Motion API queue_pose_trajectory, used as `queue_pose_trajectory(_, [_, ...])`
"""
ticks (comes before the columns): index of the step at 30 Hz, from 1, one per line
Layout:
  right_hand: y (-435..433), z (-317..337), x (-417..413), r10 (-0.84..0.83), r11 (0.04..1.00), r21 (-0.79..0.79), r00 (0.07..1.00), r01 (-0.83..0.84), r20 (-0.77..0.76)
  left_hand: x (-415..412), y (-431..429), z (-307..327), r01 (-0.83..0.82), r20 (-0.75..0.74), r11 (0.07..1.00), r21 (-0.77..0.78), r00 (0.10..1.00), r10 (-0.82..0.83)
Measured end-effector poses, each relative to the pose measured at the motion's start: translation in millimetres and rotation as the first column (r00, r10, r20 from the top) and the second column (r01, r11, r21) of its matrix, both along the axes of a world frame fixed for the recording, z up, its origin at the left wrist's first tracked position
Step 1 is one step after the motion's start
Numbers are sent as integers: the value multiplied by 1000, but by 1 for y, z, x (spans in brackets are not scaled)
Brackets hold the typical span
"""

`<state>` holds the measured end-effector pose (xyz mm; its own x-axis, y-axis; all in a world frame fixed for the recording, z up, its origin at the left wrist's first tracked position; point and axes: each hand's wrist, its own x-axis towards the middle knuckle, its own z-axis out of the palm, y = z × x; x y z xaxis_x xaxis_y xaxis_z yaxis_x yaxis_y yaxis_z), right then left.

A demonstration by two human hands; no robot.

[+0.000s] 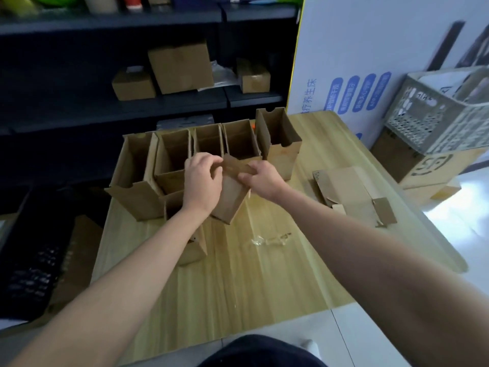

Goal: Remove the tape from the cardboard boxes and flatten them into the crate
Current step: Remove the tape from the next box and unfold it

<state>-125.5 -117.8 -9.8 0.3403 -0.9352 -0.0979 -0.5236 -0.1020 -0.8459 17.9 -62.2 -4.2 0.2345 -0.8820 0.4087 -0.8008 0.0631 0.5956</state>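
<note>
We had both hands at the centre of the frame on one cardboard box (pixel 230 197) standing on the wooden table (pixel 264 274). Our left hand (pixel 202 178) curled its fingers over the box's top edge, and our right hand (pixel 262 180) pinched the upper flap (pixel 236 166). A row of open boxes (pixel 209 144) stood just behind. A flattened box (pixel 352 192) lay at centre right, crumpled clear tape (pixel 270 239) lay below the hands, and a grey crate (pixel 436 115) sat at the upper right.
</note>
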Motion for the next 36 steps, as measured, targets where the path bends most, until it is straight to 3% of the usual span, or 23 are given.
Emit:
queue_pose_trajectory(5, [-10, 23, -66, -232, 961, 165, 971, 221, 53, -34, -12, 2, 207, -72, 961, 185, 978, -197])
queue_pose_trajectory(12, [-5, 24, -190, -423, 852, 225, 875, 473, -237, -136, -31, -20, 488, -34, 803, 342, 861, -508])
queue_pose_trajectory(16, [13, 9, -246, -525, 748, 281, 796, 601, -303, -200, -42, -35, 534, -11, 714, 453, 804, -594])
queue_pose_trajectory(19, [31, -15, -274, -544, 684, 406, 795, 606, -269, -235, -45, -49, 517, 31, 662, 542, 776, -630])
queue_pose_trajectory(21, [42, -31, -286, -449, 703, 431, 824, 565, -346, -249, -42, -59, 526, 11, 604, 599, 749, -663])
queue_pose_trajectory(23, [45, -42, -298, -309, 797, 319, 800, 513, -515, -258, -38, -69, 548, -26, 560, 622, 729, -684])
queue_pose_trajectory(27, [41, -52, -312, -96, 941, 208, 801, 266, -591, -265, -37, -74, 542, 11, 602, 586, 738, -675])
queue_pose_trajectory(29, [38, -59, -311, 53, 967, 214, 718, 136, -694, -266, -36, -74, 535, 57, 633, 559, 737, -673])
queue_pose_trajectory(31, [36, -67, -308, 100, 978, 196, 657, 74, -748, -268, -32, -75, 543, 82, 655, 526, 734, -674])
queue_pose_trajectory(36, [29, -66, -304, 107, 987, 157, 610, 28, -785, -273, -27, -70, 502, 81, 679, 536, 770, -633])
